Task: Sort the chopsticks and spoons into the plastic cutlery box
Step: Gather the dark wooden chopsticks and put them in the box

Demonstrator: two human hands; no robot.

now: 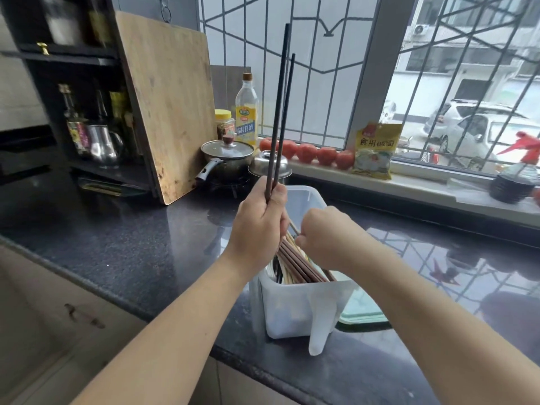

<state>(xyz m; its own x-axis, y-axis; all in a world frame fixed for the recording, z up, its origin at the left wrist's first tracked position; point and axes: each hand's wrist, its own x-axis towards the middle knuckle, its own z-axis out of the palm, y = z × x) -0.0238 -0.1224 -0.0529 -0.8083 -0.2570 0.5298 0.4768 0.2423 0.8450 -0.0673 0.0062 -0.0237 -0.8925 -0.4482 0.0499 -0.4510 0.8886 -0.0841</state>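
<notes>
Mid-sort, by the look of it. Left hand (258,220) grips two dark chopsticks (280,112) upright above plastic cutlery box (295,305) on tabletop (131,244). Right hand (321,232) pinches pale chopstick (293,228) from mixed bundle (301,264) inside. Spoons barely visible; most sorting left.

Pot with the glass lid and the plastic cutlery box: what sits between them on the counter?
In the head view, an upturned steel bowl sits between the pot and the cutlery box.
</notes>
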